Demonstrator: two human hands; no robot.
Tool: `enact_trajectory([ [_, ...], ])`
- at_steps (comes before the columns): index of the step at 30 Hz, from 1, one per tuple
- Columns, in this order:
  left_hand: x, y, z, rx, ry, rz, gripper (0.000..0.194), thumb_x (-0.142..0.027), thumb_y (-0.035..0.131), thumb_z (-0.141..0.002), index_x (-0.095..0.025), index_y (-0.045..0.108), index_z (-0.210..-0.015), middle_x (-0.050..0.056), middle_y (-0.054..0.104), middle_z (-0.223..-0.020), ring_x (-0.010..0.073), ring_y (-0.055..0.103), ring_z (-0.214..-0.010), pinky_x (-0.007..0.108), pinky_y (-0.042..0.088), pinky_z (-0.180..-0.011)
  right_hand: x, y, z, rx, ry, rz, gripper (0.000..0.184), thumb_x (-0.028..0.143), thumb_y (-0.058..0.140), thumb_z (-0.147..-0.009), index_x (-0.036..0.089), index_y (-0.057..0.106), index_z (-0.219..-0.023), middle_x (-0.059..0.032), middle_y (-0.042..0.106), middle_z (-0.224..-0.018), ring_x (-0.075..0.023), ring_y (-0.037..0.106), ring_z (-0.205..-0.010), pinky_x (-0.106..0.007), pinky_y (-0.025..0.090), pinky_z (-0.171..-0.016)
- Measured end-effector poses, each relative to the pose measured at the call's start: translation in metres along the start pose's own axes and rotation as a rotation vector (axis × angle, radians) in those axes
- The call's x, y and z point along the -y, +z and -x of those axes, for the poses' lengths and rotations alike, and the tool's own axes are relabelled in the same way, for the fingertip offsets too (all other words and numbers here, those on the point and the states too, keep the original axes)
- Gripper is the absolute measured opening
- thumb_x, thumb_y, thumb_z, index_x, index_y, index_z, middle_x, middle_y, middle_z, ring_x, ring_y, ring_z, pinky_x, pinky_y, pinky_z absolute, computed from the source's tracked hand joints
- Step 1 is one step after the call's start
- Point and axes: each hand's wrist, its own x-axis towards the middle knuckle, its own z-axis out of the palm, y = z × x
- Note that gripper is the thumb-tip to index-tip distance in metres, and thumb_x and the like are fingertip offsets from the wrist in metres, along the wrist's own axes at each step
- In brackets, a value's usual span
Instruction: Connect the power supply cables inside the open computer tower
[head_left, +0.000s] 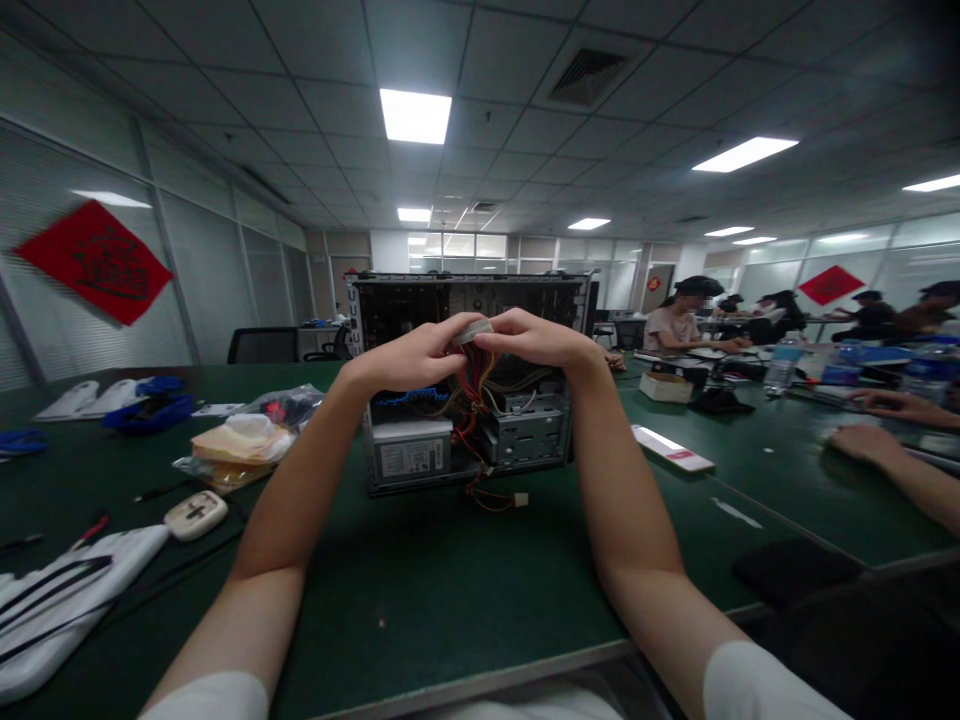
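An open computer case [358, 330] stands on the green table in front of me, its inside facing my way. Both hands meet before it at a pale, wide cable connector [472, 332] with red, yellow and black wires running down from it. My left hand [420, 352] grips the connector's left side between thumb and fingers. At the other side, my right hand [536, 342] pinches it too. Below lies the silver power supply [411, 455], beside a metal drive cage [532, 435]. A small white plug [520, 499] hangs out on wires over the table.
To the left are a plastic bag with yellowish contents [244, 440], a white round-cornered gadget [196, 515] and a white tray with black cables [75, 600]. At right lie a white-and-pink box [673, 449] and a water bottle [784, 365]. A co-worker's hands [870, 440] rest nearby.
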Motion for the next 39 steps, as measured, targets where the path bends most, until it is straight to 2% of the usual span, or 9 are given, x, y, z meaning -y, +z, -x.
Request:
enact_trajectory([
  [4, 0.003, 0.001, 0.0, 0.012, -0.007, 0.012, 0.055, -0.03, 0.051, -0.093, -0.012, 0.044, -0.145, 0.012, 0.068, -0.119, 0.0231, 0.065, -0.101, 0.034, 0.052, -0.088, -0.003, 0.0, -0.002, -0.003, -0.007, 0.011, 0.051, 0.062, 0.061, -0.089, 0.012, 0.069, -0.087, -0.0033, 0.069, -0.076, -0.0145, 0.06, -0.071, -0.026, 0.049, -0.068],
  [9, 0.0, 0.002, -0.002, -0.022, 0.001, 0.028, 0.055, -0.02, 0.047, -0.089, -0.012, 0.044, -0.143, 0.015, 0.063, -0.132, 0.0251, 0.062, -0.115, 0.038, 0.048, -0.1, -0.001, 0.0, -0.001, -0.005, 0.0, 0.004, 0.052, 0.063, 0.062, -0.089, 0.011, 0.07, -0.088, -0.0035, 0.069, -0.077, -0.0143, 0.06, -0.072, -0.026, 0.049, -0.069],
  [17, -0.005, 0.007, -0.005, -0.097, 0.015, -0.053, 0.059, -0.013, 0.048, -0.083, -0.01, 0.048, -0.141, 0.012, 0.07, -0.114, 0.0218, 0.066, -0.096, 0.032, 0.052, -0.088, 0.0, -0.002, 0.001, -0.013, -0.015, 0.08, 0.053, 0.063, 0.06, -0.091, 0.012, 0.069, -0.084, -0.0026, 0.066, -0.073, -0.0131, 0.058, -0.067, -0.025, 0.046, -0.064],
  [22, -0.002, 0.012, -0.011, -0.171, 0.017, -0.068, 0.061, -0.011, 0.049, -0.079, -0.009, 0.05, -0.14, 0.012, 0.07, -0.113, 0.0209, 0.066, -0.089, 0.031, 0.052, -0.081, -0.002, -0.003, 0.001, -0.06, -0.039, 0.082, 0.052, 0.063, 0.061, -0.09, 0.012, 0.07, -0.084, -0.0033, 0.067, -0.074, -0.0132, 0.058, -0.068, -0.024, 0.046, -0.063],
  [31, 0.006, 0.005, -0.006, -0.037, 0.032, 0.06, 0.057, -0.023, 0.046, -0.09, -0.009, 0.044, -0.146, 0.015, 0.059, -0.139, 0.0262, 0.059, -0.123, 0.039, 0.046, -0.106, 0.002, -0.002, 0.004, -0.021, 0.003, 0.034, 0.048, 0.058, 0.064, -0.09, 0.011, 0.071, -0.086, -0.0031, 0.067, -0.076, -0.0128, 0.058, -0.069, -0.025, 0.046, -0.065],
  [36, 0.007, 0.009, -0.008, -0.101, 0.037, 0.035, 0.056, -0.019, 0.043, -0.088, -0.01, 0.047, -0.144, 0.013, 0.064, -0.132, 0.0241, 0.062, -0.115, 0.036, 0.049, -0.102, 0.005, -0.001, 0.004, -0.046, -0.009, 0.055, 0.049, 0.059, 0.065, -0.089, 0.011, 0.07, -0.082, -0.0029, 0.066, -0.072, -0.0129, 0.057, -0.067, -0.024, 0.045, -0.062],
  [39, 0.004, 0.014, -0.011, -0.164, 0.025, 0.026, 0.056, -0.017, 0.047, -0.083, -0.011, 0.053, -0.139, 0.011, 0.068, -0.122, 0.0219, 0.065, -0.1, 0.033, 0.052, -0.089, 0.005, 0.0, 0.002, -0.06, -0.036, 0.07, 0.05, 0.06, 0.063, -0.09, 0.011, 0.068, -0.08, -0.0016, 0.063, -0.069, -0.0114, 0.053, -0.063, -0.023, 0.041, -0.058],
])
